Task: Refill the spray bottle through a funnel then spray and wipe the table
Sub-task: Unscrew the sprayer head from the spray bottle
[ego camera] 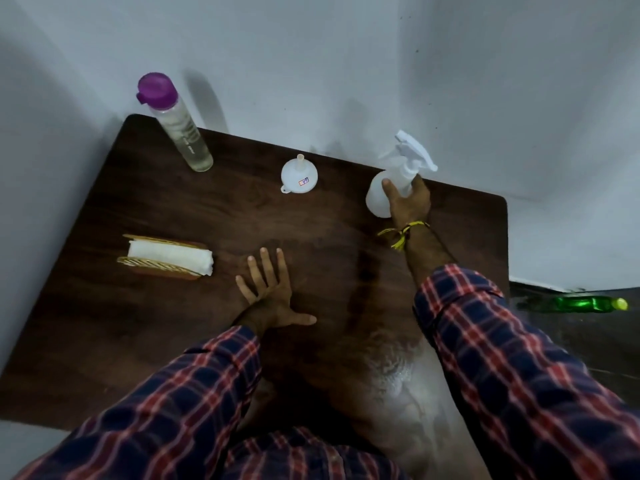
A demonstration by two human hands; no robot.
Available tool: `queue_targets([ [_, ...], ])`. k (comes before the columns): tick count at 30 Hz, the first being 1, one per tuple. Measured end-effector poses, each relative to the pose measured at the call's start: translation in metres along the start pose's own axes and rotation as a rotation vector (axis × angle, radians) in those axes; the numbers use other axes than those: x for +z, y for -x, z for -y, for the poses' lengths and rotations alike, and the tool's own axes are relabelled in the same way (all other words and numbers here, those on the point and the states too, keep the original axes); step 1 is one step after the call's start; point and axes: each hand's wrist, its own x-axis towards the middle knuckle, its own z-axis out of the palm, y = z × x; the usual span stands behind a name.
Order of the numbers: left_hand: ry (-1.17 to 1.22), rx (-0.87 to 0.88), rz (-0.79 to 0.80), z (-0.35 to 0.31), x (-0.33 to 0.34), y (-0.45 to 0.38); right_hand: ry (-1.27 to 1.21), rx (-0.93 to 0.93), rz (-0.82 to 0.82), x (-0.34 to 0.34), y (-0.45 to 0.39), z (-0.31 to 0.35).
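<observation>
A white spray bottle (379, 195) with its trigger head on stands at the back right of the dark wooden table (145, 323). My right hand (408, 202) is wrapped around its neck and shoulder. A white funnel (298, 175) rests upside down, spout up, at the back middle. A tall clear bottle with a purple cap (180, 129) holds pale liquid at the back left. A folded white cloth (169, 257) sits in a small wicker holder on the left. My left hand (268, 292) lies flat on the table, fingers spread, holding nothing.
The table stands against a pale wall at the back and left. A green bottle (585, 304) lies on the dark floor beyond the table's right edge. A pale wet-looking patch (398, 379) marks the table's near right part.
</observation>
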Motion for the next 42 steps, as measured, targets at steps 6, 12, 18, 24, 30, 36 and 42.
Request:
queue_targets([
  [6,0.022,-0.012,0.008,-0.002,-0.003,0.004,-0.057,-0.002,0.034,-0.033,0.077,-0.032],
  [12,0.027,0.009,-0.061,-0.001,0.001,0.008,-0.18,0.074,0.057,-0.063,0.177,-0.066],
  [18,0.278,0.138,-0.34,0.021,0.022,0.035,-0.318,0.154,0.087,-0.072,0.242,-0.085],
  [24,0.613,0.423,-0.294,0.025,0.046,0.096,-0.352,0.176,0.25,-0.067,0.272,-0.089],
  [30,0.657,0.593,-0.231,-0.016,0.014,0.133,-0.258,0.09,0.398,-0.06,0.279,-0.07],
  [36,1.028,0.556,-0.072,-0.033,-0.007,0.139,-0.281,0.011,0.421,-0.072,0.279,-0.051],
  [42,1.039,0.662,-0.02,-0.039,-0.005,0.158,-0.245,-0.081,0.496,-0.087,0.282,-0.035],
])
